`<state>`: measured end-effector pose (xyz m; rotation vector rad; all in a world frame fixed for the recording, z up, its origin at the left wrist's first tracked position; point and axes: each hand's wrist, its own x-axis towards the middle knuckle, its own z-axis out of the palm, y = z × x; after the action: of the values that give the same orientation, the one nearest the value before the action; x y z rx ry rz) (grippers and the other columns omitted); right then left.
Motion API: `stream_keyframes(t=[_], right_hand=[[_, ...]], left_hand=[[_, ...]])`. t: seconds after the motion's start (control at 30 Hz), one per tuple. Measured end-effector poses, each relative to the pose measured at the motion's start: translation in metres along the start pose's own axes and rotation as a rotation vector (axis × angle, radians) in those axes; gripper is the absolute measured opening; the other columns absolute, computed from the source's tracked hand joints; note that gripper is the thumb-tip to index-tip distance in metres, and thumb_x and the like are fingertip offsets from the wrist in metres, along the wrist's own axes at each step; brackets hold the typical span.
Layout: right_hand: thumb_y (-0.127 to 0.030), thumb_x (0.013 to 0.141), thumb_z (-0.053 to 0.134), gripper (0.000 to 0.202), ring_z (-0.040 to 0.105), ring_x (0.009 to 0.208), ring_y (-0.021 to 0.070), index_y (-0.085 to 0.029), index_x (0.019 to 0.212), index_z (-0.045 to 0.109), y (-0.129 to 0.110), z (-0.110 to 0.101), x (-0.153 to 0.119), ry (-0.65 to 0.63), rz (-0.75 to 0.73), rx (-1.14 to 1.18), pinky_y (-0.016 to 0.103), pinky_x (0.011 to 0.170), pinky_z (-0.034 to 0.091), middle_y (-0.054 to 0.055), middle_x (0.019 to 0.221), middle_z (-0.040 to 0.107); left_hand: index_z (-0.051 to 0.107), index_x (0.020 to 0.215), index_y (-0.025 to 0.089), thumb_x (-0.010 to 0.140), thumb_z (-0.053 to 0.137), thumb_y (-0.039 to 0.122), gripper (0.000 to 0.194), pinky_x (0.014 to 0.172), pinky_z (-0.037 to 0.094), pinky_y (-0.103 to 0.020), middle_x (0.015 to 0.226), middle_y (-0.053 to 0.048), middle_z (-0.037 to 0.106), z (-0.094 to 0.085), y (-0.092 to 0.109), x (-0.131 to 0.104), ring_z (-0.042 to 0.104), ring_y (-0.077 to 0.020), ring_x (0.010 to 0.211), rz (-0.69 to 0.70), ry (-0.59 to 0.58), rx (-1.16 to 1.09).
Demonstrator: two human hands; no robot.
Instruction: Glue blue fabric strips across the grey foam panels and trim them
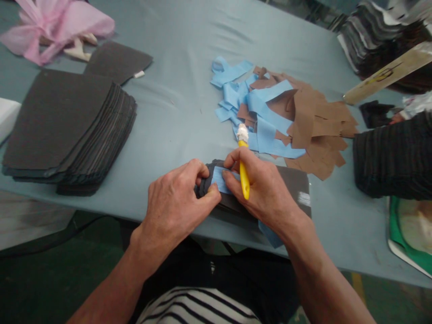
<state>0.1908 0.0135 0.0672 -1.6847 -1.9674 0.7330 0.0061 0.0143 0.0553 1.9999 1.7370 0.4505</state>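
Observation:
A stack of dark grey panels lies at the table's near edge, with a white smear on its right end. My left hand is closed at the stack's left end, gripping the folded dark edge between thumb and fingers. Beside that thumb, a small blue strip lies flat on the dark piece. My right hand presses the strip with its thumb and fingertips. Tucked in that same hand is a yellow-handled brush, its white-coated bristles pointing away from me. Another blue piece hangs below my right wrist.
Blue strips and brown pieces are heaped beyond my hands. A tall stack of dark panels stands left, near pink cloth. More dark stacks and a green-rimmed container are at right.

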Motion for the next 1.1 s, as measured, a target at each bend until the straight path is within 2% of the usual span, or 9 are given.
stream_keyframes(t=[0.23, 0.43, 0.53, 0.63, 0.83, 1.0, 1.1], right_hand=[[-0.029, 0.092, 0.056, 0.012, 0.058, 0.073, 0.0205, -0.024, 0.103, 0.056, -0.002, -0.002, 0.0, -0.013, -0.005, 0.0, 0.032, 0.072, 0.039, 0.0, 0.079, 0.061], [-0.029, 0.091, 0.057, 0.014, 0.058, 0.072, 0.0209, -0.024, 0.104, 0.057, 0.0, -0.001, 0.001, -0.006, 0.006, -0.015, 0.033, 0.072, 0.04, 0.0, 0.079, 0.062], [-0.027, 0.091, 0.057, 0.014, 0.058, 0.073, 0.0208, -0.024, 0.105, 0.057, 0.0, 0.001, 0.001, 0.006, -0.009, -0.01, 0.033, 0.073, 0.04, 0.001, 0.08, 0.063], [-0.027, 0.091, 0.057, 0.013, 0.058, 0.073, 0.0203, -0.025, 0.104, 0.056, 0.0, 0.002, 0.0, 0.017, -0.024, -0.001, 0.032, 0.073, 0.041, 0.0, 0.08, 0.063], [-0.027, 0.093, 0.058, 0.012, 0.059, 0.073, 0.0197, -0.026, 0.104, 0.055, 0.001, 0.002, -0.001, 0.024, -0.031, 0.027, 0.031, 0.073, 0.043, 0.0, 0.082, 0.064], [-0.026, 0.093, 0.058, 0.013, 0.06, 0.075, 0.0202, -0.025, 0.106, 0.055, 0.001, 0.003, 0.0, 0.016, -0.026, 0.024, 0.031, 0.074, 0.043, 0.002, 0.089, 0.068], [-0.026, 0.094, 0.057, 0.013, 0.061, 0.077, 0.0206, -0.024, 0.106, 0.055, 0.002, 0.003, -0.001, 0.02, -0.039, 0.026, 0.032, 0.074, 0.043, 0.003, 0.091, 0.068]], left_hand=[[0.07, 0.096, 0.028, 0.082, 0.065, 0.038, 0.018, 0.067, 0.036, -0.033, 0.08, 0.002, 0.069, -0.002, -0.004, 0.0, 0.062, -0.0201, 0.068, -0.011, -0.039, -0.066], [0.074, 0.097, 0.027, 0.085, 0.065, 0.042, 0.021, 0.066, 0.044, -0.032, 0.078, 0.003, 0.069, -0.012, -0.019, 0.006, 0.061, -0.0176, 0.067, 0.022, -0.099, -0.251], [0.073, 0.105, 0.026, 0.09, 0.064, 0.036, 0.02, 0.072, 0.05, -0.03, 0.09, 0.002, 0.074, -0.012, -0.021, 0.006, 0.064, -0.016, 0.073, 0.097, 0.042, -0.352], [0.071, 0.111, 0.025, 0.092, 0.065, 0.026, 0.02, 0.079, 0.055, -0.029, 0.101, 0.001, 0.077, -0.002, -0.017, 0.001, 0.065, -0.0146, 0.077, 0.219, 0.17, -0.403], [0.072, 0.106, 0.022, 0.097, 0.065, 0.019, 0.012, 0.084, 0.057, -0.033, 0.107, -0.003, 0.082, 0.024, -0.01, -0.006, 0.071, -0.0178, 0.085, 0.399, 0.269, -0.381], [0.073, 0.102, 0.022, 0.101, 0.063, 0.015, 0.012, 0.091, 0.055, -0.036, 0.109, -0.004, 0.084, 0.027, -0.013, -0.004, 0.078, -0.0198, 0.101, 0.489, 0.281, -0.327], [0.072, 0.099, 0.021, 0.1, 0.063, 0.014, 0.012, 0.093, 0.055, -0.037, 0.11, -0.006, 0.084, 0.026, -0.014, -0.003, 0.078, -0.0206, 0.104, 0.487, 0.273, -0.322]])
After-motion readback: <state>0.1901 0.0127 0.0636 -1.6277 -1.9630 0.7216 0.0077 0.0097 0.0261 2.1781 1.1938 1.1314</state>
